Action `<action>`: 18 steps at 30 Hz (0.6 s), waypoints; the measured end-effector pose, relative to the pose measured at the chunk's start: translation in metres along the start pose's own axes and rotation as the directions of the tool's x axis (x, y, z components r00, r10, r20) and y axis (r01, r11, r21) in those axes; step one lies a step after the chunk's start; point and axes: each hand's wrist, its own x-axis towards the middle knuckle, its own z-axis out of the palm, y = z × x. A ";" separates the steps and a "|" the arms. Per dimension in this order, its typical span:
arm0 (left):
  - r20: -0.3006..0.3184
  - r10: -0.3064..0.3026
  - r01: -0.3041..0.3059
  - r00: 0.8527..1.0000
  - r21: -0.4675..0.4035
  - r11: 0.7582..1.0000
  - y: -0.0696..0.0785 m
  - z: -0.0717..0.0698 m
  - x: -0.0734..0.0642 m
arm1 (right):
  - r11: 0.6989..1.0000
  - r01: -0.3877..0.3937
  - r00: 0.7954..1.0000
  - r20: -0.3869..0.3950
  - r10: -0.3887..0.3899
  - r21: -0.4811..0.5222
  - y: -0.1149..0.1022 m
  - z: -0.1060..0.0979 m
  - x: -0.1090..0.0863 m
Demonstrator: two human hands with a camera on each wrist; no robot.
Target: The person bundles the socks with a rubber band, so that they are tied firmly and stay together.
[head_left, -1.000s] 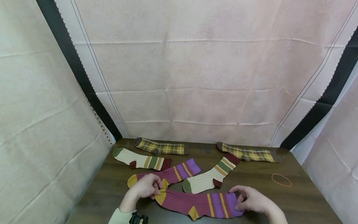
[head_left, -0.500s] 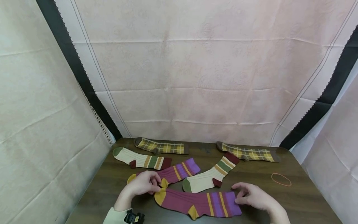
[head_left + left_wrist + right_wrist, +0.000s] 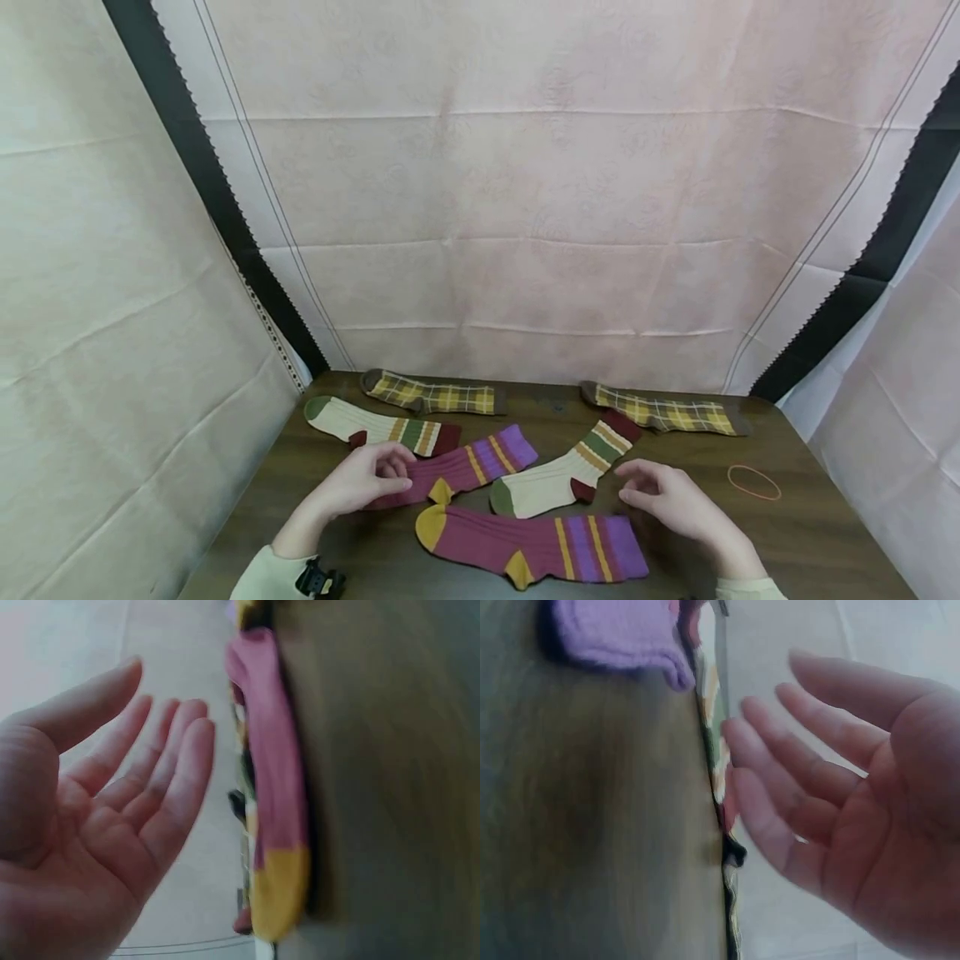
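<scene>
A maroon sock (image 3: 480, 537) with yellow toe and heel and a striped purple cuff lies flat at the front. Its match, another maroon sock (image 3: 465, 467), lies behind it, its toe hidden by my left hand (image 3: 371, 482). That hand hovers there with relaxed fingers and holds nothing; the left wrist view shows its bare palm (image 3: 97, 825). My right hand (image 3: 671, 500) is raised right of the front sock's cuff, also holding nothing, its loosely bent fingers (image 3: 765, 750) away from the purple cuff (image 3: 619, 634). Near its fingertips lies a cream sock (image 3: 551, 483) with green toe and maroon cuff.
A second cream sock (image 3: 375, 423) lies at the back left. Along the far edge are two yellow plaid socks, one plaid sock (image 3: 442, 396) left and another plaid sock (image 3: 667, 412) right. A thin pinkish loop (image 3: 754, 483) lies on the brown table (image 3: 795, 542). Pale cloth walls surround it.
Both hands have let go of the front maroon sock and moved off it: the left up and leftward over the other maroon sock, the right up and away. The sock stays in place.
</scene>
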 end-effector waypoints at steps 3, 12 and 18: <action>-0.045 0.002 -0.003 0.999 -0.016 1.000 -0.006 -0.006 -0.001 | 0.999 0.035 0.999 -0.025 -0.034 0.018 -0.002 0.003 0.011; -0.215 -0.062 0.047 0.975 -0.078 0.996 -0.020 -0.021 -0.007 | 0.986 0.074 0.997 -0.021 -0.072 0.151 -0.013 0.015 0.048; -0.260 -0.091 0.084 0.961 -0.039 0.996 -0.028 -0.035 -0.017 | 0.979 0.147 0.989 -0.027 -0.144 0.145 -0.018 0.024 0.064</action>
